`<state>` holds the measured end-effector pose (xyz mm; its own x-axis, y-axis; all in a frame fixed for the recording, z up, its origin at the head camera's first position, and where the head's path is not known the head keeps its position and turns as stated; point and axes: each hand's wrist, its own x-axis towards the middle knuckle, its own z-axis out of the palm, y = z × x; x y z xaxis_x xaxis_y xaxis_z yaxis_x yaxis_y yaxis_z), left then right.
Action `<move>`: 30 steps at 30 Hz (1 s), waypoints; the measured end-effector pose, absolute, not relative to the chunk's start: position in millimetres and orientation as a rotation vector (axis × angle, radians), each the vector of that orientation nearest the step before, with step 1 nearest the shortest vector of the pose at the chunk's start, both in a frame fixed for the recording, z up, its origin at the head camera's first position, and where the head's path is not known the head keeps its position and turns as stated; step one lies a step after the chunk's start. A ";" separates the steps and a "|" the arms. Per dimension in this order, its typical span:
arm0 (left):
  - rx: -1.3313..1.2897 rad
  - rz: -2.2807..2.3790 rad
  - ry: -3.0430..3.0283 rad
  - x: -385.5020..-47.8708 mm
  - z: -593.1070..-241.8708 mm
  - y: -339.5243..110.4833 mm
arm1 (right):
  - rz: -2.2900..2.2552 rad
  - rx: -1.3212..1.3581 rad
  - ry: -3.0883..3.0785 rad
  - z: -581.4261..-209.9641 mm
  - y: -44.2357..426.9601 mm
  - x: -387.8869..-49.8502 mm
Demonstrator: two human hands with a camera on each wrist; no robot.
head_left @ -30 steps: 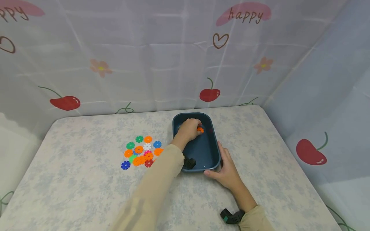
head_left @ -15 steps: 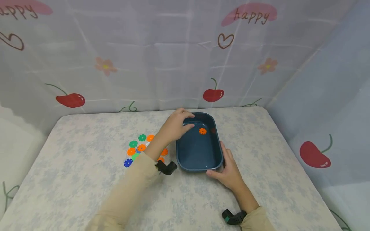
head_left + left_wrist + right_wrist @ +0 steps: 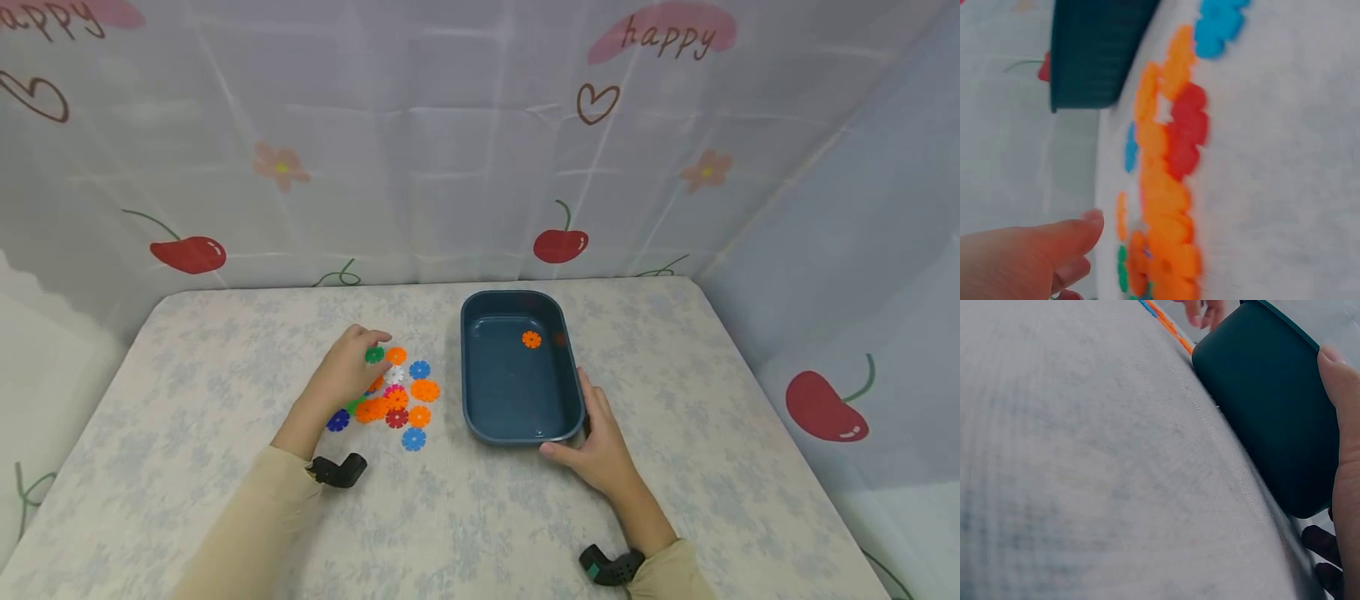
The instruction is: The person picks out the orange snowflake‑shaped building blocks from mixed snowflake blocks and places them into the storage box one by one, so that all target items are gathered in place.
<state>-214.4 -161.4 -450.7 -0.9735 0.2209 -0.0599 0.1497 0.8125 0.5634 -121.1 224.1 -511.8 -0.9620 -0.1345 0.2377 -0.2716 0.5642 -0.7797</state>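
Observation:
My left hand (image 3: 341, 372) hovers over the far-left part of a spread of snowflake-shaped plastic discs, thumb and fingers apart with nothing visible between them. The discs are orange (image 3: 425, 390), blue (image 3: 414, 439), green (image 3: 375, 355), red (image 3: 397, 417), white and pink, some overlapping. My right hand (image 3: 598, 446) holds the near right corner of a dark blue rectangular box (image 3: 468, 392), thumb at the front rim and fingers along the right side. Inside the box lies one orange disc (image 3: 532, 339). The left wrist view shows the thumb (image 3: 1079, 237) just beside the discs.
A pale patterned cloth (image 3: 480, 525) covers the table. Behind it hangs a printed curtain (image 3: 450, 167) with cherries and flowers, and another hanging sheet (image 3: 840, 333) stands at the right. Black cameras sit on the left wrist (image 3: 339, 471) and right wrist (image 3: 611, 567).
My left hand has let go of the orange disc inside the box and moved out leftward to the loose discs. My right hand stays at the box corner.

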 end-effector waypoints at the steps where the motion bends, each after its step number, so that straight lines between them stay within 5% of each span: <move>1: 0.283 0.866 2.866 -214.7 -454.1 -163.4 | 1.358 0.345 -2.642 -511.7 224.3 -121.1; 30: 0.367 0.761 2.846 -245.9 -471.3 -159.3 | 1.358 0.331 -2.646 -512.7 224.8 -121.4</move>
